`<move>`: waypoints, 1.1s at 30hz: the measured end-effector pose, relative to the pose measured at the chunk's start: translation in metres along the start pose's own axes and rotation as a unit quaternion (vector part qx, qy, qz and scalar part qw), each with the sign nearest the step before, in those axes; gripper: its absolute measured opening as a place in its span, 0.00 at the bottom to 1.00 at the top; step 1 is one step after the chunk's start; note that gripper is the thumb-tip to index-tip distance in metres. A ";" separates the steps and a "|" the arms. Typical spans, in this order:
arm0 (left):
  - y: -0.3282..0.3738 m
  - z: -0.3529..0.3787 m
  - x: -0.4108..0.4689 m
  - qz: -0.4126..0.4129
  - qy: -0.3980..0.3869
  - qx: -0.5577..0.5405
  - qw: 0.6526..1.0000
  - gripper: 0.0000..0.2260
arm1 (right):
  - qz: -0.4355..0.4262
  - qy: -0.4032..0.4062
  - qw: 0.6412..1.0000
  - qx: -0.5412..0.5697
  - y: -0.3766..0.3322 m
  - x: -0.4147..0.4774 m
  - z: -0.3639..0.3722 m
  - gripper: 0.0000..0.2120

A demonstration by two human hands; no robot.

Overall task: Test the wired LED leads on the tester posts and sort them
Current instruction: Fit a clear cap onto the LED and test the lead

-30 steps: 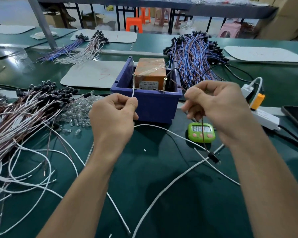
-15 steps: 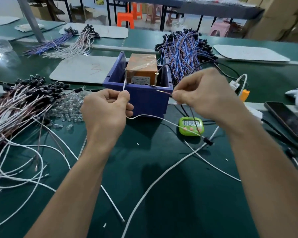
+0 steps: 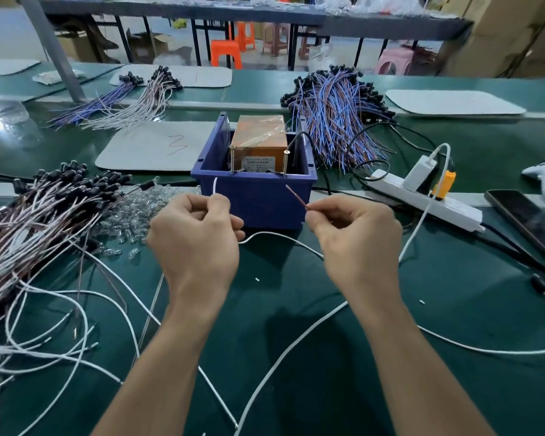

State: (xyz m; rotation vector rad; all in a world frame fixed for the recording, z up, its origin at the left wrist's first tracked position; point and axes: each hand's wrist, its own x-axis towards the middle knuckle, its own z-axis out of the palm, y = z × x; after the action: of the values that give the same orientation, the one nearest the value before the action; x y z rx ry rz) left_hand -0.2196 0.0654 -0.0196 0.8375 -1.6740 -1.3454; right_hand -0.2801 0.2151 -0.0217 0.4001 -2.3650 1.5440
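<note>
My left hand [image 3: 199,234] pinches the white wire end [image 3: 214,185] of one LED lead, its tip pointing up in front of the blue bin [image 3: 255,199]. My right hand [image 3: 356,237] pinches the brown wire end [image 3: 294,196] of the same lead, angled up to the left. Both tips sit below and short of the two brass tester posts [image 3: 232,158] [image 3: 285,162], which rise in front of the taped orange box [image 3: 260,143] inside the bin. The lead's white wire [image 3: 280,239] loops between my hands.
A heap of white-and-brown leads [image 3: 35,221] and loose clear LEDs [image 3: 132,215] lie at the left. Blue-and-brown leads [image 3: 334,118] are piled behind the bin. A power strip [image 3: 422,196], a phone [image 3: 529,221] and long white cables [image 3: 283,357] occupy the right and front.
Both hands have drawn back toward me and lower, taking the wire tips off the tester posts. The view has shifted, and the green timer is now hidden.
</note>
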 end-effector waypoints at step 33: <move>-0.004 0.008 0.015 0.037 -0.058 0.018 0.997 0.10 | -0.128 -0.065 0.971 -0.193 -0.032 0.073 -0.016 0.03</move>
State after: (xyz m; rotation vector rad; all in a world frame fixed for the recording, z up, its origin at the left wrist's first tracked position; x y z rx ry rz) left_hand -0.2335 0.0548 -0.0217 0.7219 -1.8060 -1.3395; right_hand -0.3335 0.2119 0.0391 0.6976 -2.5162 0.9429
